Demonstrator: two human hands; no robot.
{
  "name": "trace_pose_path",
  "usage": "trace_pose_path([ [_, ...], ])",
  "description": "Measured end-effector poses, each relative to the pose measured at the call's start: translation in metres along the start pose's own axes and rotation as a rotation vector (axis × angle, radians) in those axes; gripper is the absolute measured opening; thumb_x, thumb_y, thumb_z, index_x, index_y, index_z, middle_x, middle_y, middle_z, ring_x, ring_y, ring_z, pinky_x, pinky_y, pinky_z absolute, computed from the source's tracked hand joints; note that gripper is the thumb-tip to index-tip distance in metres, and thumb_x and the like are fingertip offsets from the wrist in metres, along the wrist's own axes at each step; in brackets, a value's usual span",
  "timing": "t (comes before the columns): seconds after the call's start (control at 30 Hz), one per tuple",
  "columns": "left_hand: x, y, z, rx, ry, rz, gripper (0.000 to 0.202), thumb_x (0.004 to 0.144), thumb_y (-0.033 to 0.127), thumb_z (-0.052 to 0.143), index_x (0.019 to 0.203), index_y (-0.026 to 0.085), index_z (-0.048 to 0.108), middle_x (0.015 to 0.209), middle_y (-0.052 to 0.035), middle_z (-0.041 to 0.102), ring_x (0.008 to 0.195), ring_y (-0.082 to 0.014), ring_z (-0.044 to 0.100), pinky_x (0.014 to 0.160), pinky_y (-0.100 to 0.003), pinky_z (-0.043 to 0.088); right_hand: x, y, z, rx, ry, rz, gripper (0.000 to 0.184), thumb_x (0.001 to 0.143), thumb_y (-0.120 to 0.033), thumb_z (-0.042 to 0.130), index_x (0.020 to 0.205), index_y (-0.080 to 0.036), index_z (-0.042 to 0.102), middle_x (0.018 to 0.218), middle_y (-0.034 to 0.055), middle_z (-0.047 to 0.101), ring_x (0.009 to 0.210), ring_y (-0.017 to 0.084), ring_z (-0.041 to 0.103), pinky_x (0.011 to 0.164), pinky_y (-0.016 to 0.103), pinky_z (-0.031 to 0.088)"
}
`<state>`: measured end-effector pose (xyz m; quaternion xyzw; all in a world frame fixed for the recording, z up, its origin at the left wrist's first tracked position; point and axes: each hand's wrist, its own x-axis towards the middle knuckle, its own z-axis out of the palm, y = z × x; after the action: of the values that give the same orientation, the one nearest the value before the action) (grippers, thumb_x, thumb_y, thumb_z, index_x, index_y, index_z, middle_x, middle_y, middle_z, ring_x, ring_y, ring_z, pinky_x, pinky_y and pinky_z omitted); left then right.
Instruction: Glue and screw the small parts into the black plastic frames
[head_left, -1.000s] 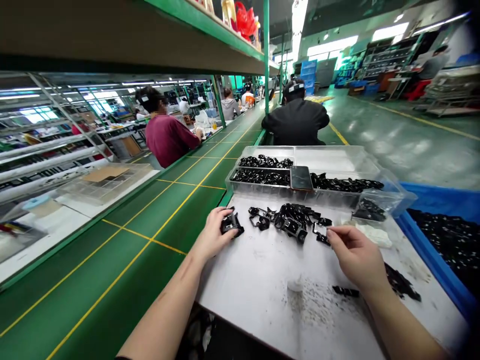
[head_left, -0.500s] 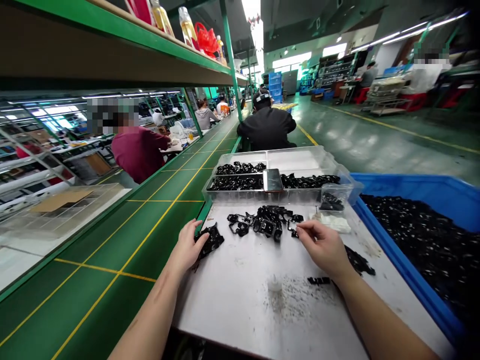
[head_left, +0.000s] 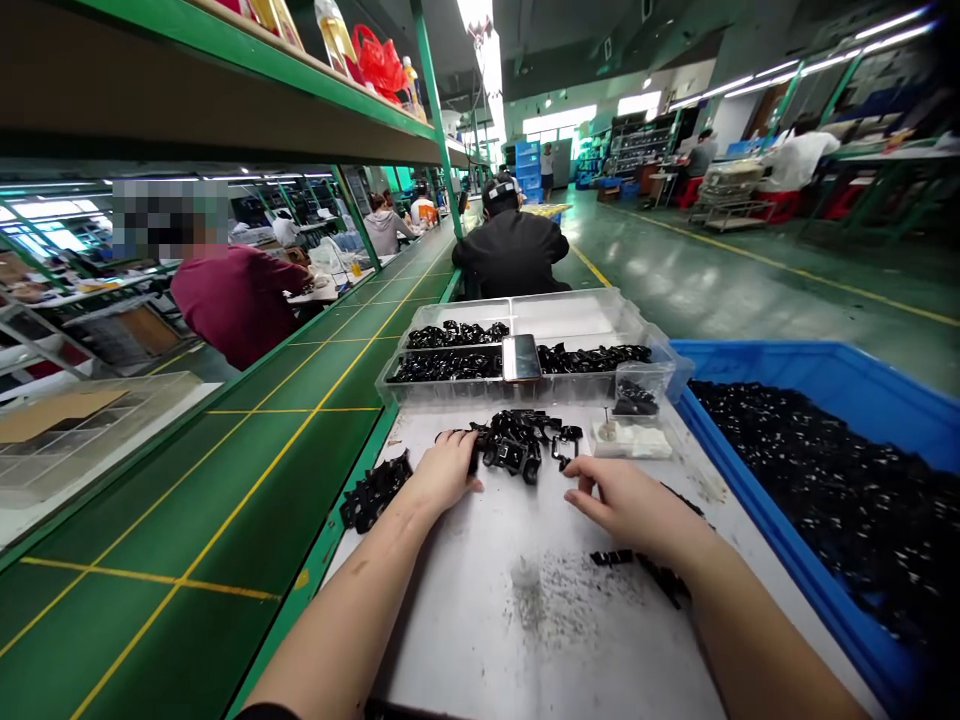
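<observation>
My left hand (head_left: pixel 444 474) is at the left end of a loose pile of black plastic parts (head_left: pixel 517 445) on the white tabletop (head_left: pixel 450 620). Its fingers curl over a black plastic part (head_left: pixel 473 460), with the thumb on the near side; the palm hides most of that part. My right hand (head_left: pixel 626 502) hovers by the pile's right end, thumb and index finger apart, nothing between them. The index fingertip is close to a small black frame-like part (head_left: pixel 562 450). Another group of black parts (head_left: pixel 375 492) lies left of my left forearm.
Behind the pile stands a clear divided tray (head_left: pixel 585 390) of black parts, with a phone (head_left: pixel 520 358) on it. A blue bin (head_left: pixel 757 355) of black parts is at the right. A green conveyor (head_left: pixel 247 480) runs along the left. A person in black (head_left: pixel 514 245) sits ahead.
My left hand has moved right, from the left group of parts to the pile. My right hand has drawn back slightly, and its thumb and index finger have parted. The view has shifted right.
</observation>
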<state>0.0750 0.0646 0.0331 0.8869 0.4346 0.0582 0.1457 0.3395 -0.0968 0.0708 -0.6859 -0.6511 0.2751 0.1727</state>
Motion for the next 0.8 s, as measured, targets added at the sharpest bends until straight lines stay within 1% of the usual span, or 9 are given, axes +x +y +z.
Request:
trace_pose_path([
  [0.1, 0.0, 0.0, 0.006, -0.042, 0.033, 0.03, 0.067, 0.087, 0.015, 0.083, 0.149, 0.016, 0.058, 0.149, -0.0195, 0.067, 0.145, -0.0388, 0.058, 0.12, -0.052, 0.05, -0.009, 0.0, -0.007, -0.024, -0.12, 0.117, 0.042, 0.098, -0.039, 0.063, 0.137, -0.023, 0.064, 0.113, 0.0091, 0.076, 0.087, 0.024, 0.071, 0.068, 0.034, 0.048],
  [0.2, -0.002, 0.003, 0.013, -0.096, 0.107, 0.026, 0.055, 0.094, 0.015, 0.074, 0.147, 0.017, 0.059, 0.148, -0.0182, 0.066, 0.144, -0.0354, 0.059, 0.121, -0.05, 0.049, -0.017, 0.001, -0.009, -0.035, -0.212, 0.177, 0.05, 0.087, -0.038, 0.074, 0.135, -0.024, 0.065, 0.115, 0.0085, 0.075, 0.088, 0.025, 0.072, 0.066, 0.033, 0.047],
  [0.3, -0.002, 0.003, 0.017, -0.15, 0.18, 0.005, 0.062, 0.088, 0.016, 0.083, 0.146, 0.017, 0.06, 0.158, -0.0213, 0.058, 0.15, -0.0407, 0.052, 0.124, -0.058, 0.045, -0.024, -0.001, -0.006, -0.085, -0.294, 0.211, 0.055, 0.072, -0.034, 0.087, 0.123, -0.026, 0.068, 0.112, 0.0062, 0.074, 0.089, 0.027, 0.072, 0.061, 0.032, 0.043],
  [0.37, -0.001, 0.002, 0.018, -0.194, 0.203, 0.004, 0.061, 0.084, 0.016, 0.086, 0.141, 0.018, 0.065, 0.155, -0.0204, 0.061, 0.148, -0.0422, 0.055, 0.123, -0.06, 0.044, -0.027, -0.005, 0.0, -0.172, -0.315, 0.217, 0.053, 0.066, -0.024, 0.088, 0.115, -0.026, 0.069, 0.11, 0.0058, 0.075, 0.092, 0.029, 0.072, 0.061, 0.032, 0.04],
  [0.47, 0.002, 0.001, 0.018, -0.28, 0.236, 0.002, 0.038, 0.089, 0.013, 0.079, 0.126, 0.02, 0.074, 0.134, -0.0148, 0.076, 0.133, -0.0389, 0.066, 0.119, -0.059, 0.047, -0.026, -0.01, 0.011, -0.292, -0.3, 0.207, 0.043, 0.068, -0.003, 0.076, 0.106, -0.022, 0.07, 0.103, 0.0085, 0.075, 0.092, 0.031, 0.072, 0.061, 0.032, 0.035],
  [0.57, 0.003, -0.002, 0.014, -0.393, 0.302, -0.037, 0.024, 0.091, 0.013, 0.073, 0.112, 0.023, 0.078, 0.12, -0.0111, 0.081, 0.121, -0.0366, 0.071, 0.115, -0.057, 0.049, -0.022, -0.009, 0.016, -0.299, -0.3, 0.204, 0.042, 0.069, 0.006, 0.063, 0.101, -0.02, 0.071, 0.098, 0.01, 0.075, 0.087, 0.029, 0.07, 0.06, 0.033, 0.033],
  [0.63, 0.0, -0.004, 0.008, -0.488, 0.366, -0.08, 0.018, 0.093, 0.017, 0.07, 0.108, 0.024, 0.078, 0.116, -0.0101, 0.081, 0.118, -0.0351, 0.072, 0.113, -0.054, 0.05, -0.019, -0.007, 0.014, -0.27, -0.313, 0.198, 0.041, 0.072, 0.005, 0.062, 0.102, -0.021, 0.072, 0.1, 0.0094, 0.075, 0.085, 0.027, 0.069, 0.059, 0.032, 0.035],
  [0.7, -0.006, -0.003, 0.001, -0.599, 0.441, -0.129, 0.016, 0.096, 0.024, 0.068, 0.11, 0.024, 0.077, 0.116, -0.01, 0.081, 0.116, -0.034, 0.071, 0.111, -0.052, 0.05, -0.018, -0.006, 0.007, -0.23, -0.328, 0.184, 0.041, 0.077, -0.001, 0.062, 0.11, -0.023, 0.073, 0.102, 0.0078, 0.075, 0.08, 0.024, 0.068, 0.057, 0.031, 0.037],
  [0.8, -0.017, 0.008, -0.009, -0.816, 0.523, -0.177, 0.028, 0.099, 0.043, 0.067, 0.118, 0.023, 0.072, 0.112, -0.009, 0.079, 0.106, -0.0292, 0.073, 0.099, -0.043, 0.055, -0.018, -0.009, -0.005, -0.078, -0.305, 0.077, 0.044, 0.084, -0.01, 0.062, 0.124, -0.026, 0.073, 0.099, 0.0053, 0.072, 0.077, 0.021, 0.064, 0.06, 0.031, 0.041],
])
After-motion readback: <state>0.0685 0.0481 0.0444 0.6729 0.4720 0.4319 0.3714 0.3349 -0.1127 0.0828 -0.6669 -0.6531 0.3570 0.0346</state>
